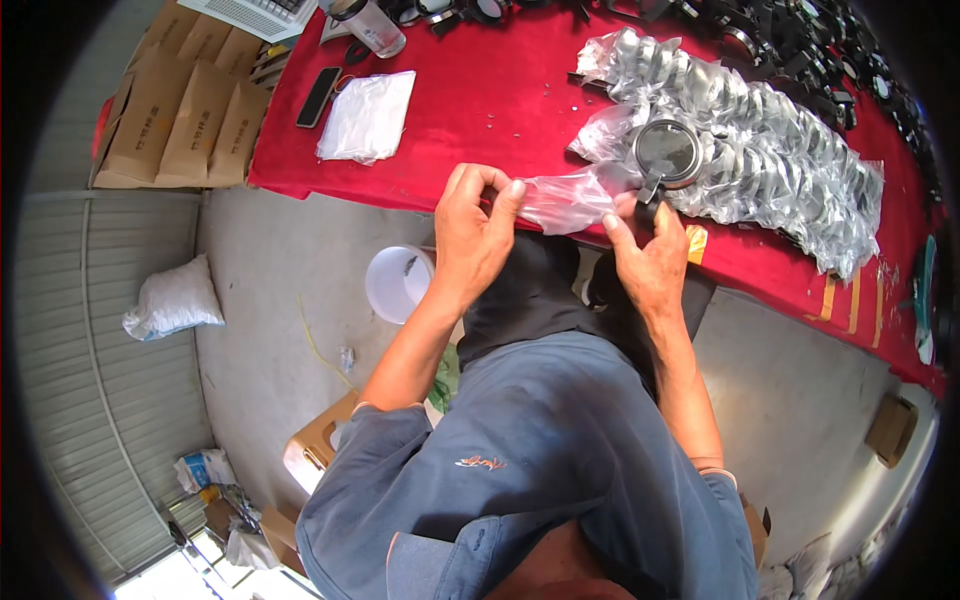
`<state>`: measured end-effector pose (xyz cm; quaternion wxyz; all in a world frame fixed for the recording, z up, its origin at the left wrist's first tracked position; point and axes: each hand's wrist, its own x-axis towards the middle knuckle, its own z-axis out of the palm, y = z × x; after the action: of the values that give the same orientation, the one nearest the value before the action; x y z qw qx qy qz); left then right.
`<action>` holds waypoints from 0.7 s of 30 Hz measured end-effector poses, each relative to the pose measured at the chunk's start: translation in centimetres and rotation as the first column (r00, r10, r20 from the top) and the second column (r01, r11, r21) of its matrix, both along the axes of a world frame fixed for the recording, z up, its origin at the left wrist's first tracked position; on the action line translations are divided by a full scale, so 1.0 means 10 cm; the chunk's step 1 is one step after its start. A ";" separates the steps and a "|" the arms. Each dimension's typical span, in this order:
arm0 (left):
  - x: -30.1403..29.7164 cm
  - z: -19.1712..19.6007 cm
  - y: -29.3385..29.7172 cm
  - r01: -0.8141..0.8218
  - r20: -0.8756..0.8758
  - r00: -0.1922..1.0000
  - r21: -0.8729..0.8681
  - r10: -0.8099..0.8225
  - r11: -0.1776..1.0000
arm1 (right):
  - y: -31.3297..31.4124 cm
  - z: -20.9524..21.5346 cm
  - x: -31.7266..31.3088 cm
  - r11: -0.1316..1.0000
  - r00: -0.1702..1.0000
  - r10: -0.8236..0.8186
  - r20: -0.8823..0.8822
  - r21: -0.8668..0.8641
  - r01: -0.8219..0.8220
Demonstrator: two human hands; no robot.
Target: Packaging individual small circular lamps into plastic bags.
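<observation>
My left hand [470, 235] is closed, pinching one end of a clear plastic bag [565, 203] between thumb and fingers. The bag stretches across to my right hand [652, 262], whose thumb lies at its other end. That same hand grips a round lid [667, 150] by its black loop; the lid has a dark disc and a shiny rim. Its fingertips are partly hidden behind the loop. Just beyond and to the right lie rows of similar pieces in clear wrapping [770, 145]. A stack of flat clear bags [368, 115] rests at the left of the table.
A red cloth [480, 110] covers the table. Toward the back left are a phone [318, 97] and a clear tumbler [378, 30]. Unwrapped black lids [740, 40] crowd the far right. Cartons [200, 120] stand left; a white bucket [399, 284] and a sack [173, 298] are on the floor.
</observation>
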<state>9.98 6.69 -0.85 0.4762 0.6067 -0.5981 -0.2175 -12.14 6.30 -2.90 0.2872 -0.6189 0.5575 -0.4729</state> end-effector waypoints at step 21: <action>-0.20 0.07 0.01 0.485 -0.519 0.770 0.095 -0.372 0.870 | 0.64 -0.16 0.00 0.745 0.392 -0.115 0.913 0.341 -0.573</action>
<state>7.94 6.75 -0.16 0.4762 0.4287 -0.5542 -0.5314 -12.18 12.68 -4.47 0.7879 -0.2146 0.3373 -0.4683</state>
